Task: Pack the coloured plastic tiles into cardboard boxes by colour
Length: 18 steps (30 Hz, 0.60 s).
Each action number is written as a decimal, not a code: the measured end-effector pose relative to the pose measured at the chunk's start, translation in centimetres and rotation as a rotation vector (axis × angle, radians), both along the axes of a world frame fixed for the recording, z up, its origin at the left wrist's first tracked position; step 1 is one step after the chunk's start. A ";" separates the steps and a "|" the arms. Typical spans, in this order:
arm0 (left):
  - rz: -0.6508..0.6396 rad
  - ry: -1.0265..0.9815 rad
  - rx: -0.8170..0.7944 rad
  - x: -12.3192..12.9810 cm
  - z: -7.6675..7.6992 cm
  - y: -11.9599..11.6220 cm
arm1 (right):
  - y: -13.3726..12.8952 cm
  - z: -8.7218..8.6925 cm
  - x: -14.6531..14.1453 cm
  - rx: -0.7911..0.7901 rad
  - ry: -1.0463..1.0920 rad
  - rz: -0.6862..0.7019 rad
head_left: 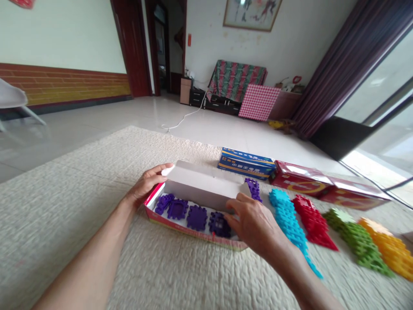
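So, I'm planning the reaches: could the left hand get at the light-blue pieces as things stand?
Probably not easily: the left hand holds the left end of the open box, and the box and right hand lie between it and the light-blue pieces.

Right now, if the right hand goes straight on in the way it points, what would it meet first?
The right hand would probably first meet the rightmost visible purple piece in the open box. Its fingertips look very close, perhaps touching, but the depth is unclear.
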<state>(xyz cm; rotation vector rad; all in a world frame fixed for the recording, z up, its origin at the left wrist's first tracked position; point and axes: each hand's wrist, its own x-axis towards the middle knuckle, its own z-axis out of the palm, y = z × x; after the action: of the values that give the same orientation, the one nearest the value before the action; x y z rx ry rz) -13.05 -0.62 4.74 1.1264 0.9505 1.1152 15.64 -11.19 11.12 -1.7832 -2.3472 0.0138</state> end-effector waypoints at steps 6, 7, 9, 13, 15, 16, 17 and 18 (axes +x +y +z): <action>0.005 0.029 -0.033 0.0 0.2 -0.1 | 0.6 0.9 5.5 0.201 0.110 -0.196; 0.003 0.031 -0.050 0.0 0.3 -0.2 | 0.8 0.7 6.5 0.195 0.092 -0.251; -0.002 0.027 -0.074 0.0 0.3 -0.1 | 1.4 0.0 8.1 0.134 0.046 -0.323; 0.042 0.038 -0.067 0.3 0.3 -0.1 | 2.3 -2.1 9.1 -0.008 -0.025 -0.353; 0.069 0.053 -0.052 0.5 0.3 -0.2 | 2.6 -2.9 8.8 -0.043 -0.045 -0.357; 0.077 0.060 -0.046 0.6 0.3 -0.2 | 2.7 -3.3 8.6 -0.050 -0.053 -0.354; 0.081 0.065 -0.041 0.6 0.3 -0.2 | 2.8 -3.5 8.4 -0.049 -0.061 -0.352; 0.083 0.068 -0.037 0.7 0.3 -0.2 | 2.9 -3.7 8.3 -0.045 -0.070 -0.354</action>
<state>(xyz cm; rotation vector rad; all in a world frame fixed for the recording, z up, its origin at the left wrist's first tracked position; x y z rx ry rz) -12.38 -0.81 5.00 1.1092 1.0757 1.1273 23.93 -8.34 7.46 -2.2281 -2.0552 -0.0482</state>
